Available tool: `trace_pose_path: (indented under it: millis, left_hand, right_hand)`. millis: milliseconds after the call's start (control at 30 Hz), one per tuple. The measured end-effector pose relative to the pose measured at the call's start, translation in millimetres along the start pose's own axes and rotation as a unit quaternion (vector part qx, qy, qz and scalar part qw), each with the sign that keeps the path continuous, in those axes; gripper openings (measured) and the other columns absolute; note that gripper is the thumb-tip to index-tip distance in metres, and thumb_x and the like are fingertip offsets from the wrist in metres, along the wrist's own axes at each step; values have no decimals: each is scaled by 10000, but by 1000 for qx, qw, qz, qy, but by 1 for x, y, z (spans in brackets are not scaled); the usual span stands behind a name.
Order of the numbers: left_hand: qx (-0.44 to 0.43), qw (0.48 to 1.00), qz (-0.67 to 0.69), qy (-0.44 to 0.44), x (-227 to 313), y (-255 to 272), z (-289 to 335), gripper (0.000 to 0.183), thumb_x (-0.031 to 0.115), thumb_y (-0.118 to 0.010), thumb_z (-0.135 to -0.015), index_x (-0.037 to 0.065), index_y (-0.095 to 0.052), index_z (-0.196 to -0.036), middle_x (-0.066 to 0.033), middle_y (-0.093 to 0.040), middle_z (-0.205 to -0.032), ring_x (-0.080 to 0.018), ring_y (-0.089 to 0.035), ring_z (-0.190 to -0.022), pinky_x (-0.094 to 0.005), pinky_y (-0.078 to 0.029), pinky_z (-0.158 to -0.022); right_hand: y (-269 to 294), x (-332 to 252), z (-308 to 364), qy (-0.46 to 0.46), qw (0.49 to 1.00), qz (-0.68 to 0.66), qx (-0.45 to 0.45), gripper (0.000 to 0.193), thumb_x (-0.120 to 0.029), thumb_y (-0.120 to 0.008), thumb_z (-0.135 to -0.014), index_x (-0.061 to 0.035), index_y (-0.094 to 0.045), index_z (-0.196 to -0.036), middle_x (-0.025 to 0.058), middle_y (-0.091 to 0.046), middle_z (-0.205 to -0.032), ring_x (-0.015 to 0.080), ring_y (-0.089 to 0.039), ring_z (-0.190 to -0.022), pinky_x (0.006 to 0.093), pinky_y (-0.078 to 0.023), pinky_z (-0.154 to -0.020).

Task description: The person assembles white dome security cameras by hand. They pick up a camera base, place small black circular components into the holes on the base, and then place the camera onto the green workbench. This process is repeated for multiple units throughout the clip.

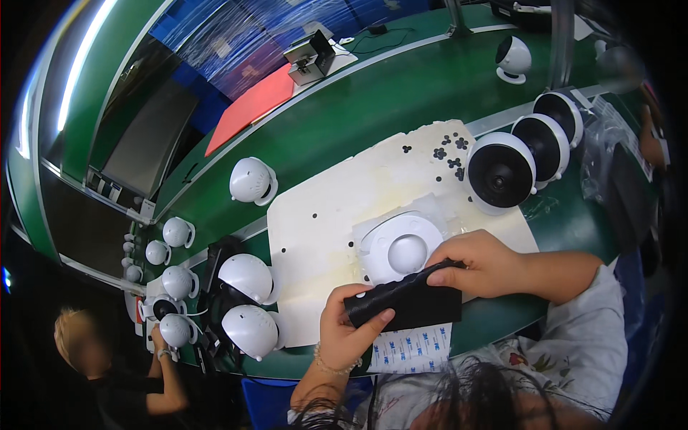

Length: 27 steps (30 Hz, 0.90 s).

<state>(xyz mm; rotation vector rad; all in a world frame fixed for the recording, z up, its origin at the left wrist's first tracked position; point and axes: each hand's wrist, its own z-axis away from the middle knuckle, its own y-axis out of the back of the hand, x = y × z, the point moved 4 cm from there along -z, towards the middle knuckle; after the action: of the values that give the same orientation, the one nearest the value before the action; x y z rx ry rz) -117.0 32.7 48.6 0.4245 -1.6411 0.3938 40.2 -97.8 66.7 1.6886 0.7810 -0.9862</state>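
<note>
Both my hands grip a black adhesive-backed sheet [423,306], its upper edge curled over. My left hand [349,322] is closed on its left end, thumb on top. At the upper right edge my right hand [481,264] pinches it between thumb and fingers. Directly below hangs a white liner with blue print [412,351]; whether it is joined to the black sheet I cannot tell. Just beyond the hands a white round base [380,249] with a circular recess lies on a clear plastic bag. Small black dots [441,153] are scattered on the cream board [315,287].
Several white ball-shaped cameras [245,278] stand left, and large black-faced ones [500,175] at the right. Another [514,59] stands at the back beyond a metal rail. A red sheet [251,107] and metal box [309,66] lie far off. A co-worker [122,365] works at the left.
</note>
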Motion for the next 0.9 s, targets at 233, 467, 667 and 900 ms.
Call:
trace_pose_path:
  millis: [233, 467, 667, 900]
  left_hand:
    - [55, 991, -11, -121, -15, 9, 7, 282, -63, -634, -719, -5, -471, -942, -107, -582, -850, -125, -559, -752, -239, -456, -686]
    - [60, 997, 8, -56, -13, 0, 2, 277, -30, -641, -729, -6, -470, -945, -95, -570, -833, -129, -549, -745, -247, -453, -699]
    - [93, 992, -39, -75, -20, 10, 10, 230, -2, -649, -739, -8, -490, -905, -89, -569, -813, -130, -543, -713, -251, -448, -660]
    - [58, 984, -84, -145, -27, 8, 9, 213, -18, -655, -723, -5, -500, -868, -113, -582, -734, -148, -544, -622, -246, -436, -575]
  right_hand:
    - [10, -12, 1, 39, 997, -43, 44, 219, -191, -645, -767, -68, -593, -940, 103, -629, -874, 191, -631, -749, 279, -493, -643]
    - [8, -10, 5, 247, 940, 208, 112, 125, -130, -658, -734, -65, -614, -831, 67, -630, -932, 212, -628, -773, 286, -502, -647]
    - [19, -11, -1, 289, 949, 66, 110, 237, -102, -676, -705, -73, -596, -927, 62, -615, -978, 238, -598, -895, 323, -481, -733]
    - [-7, -12, -5, 216, 965, 128, 75, 400, -85, -674, -707, -83, -532, -1081, 67, -610, -921, 262, -589, -817, 347, -466, -708]
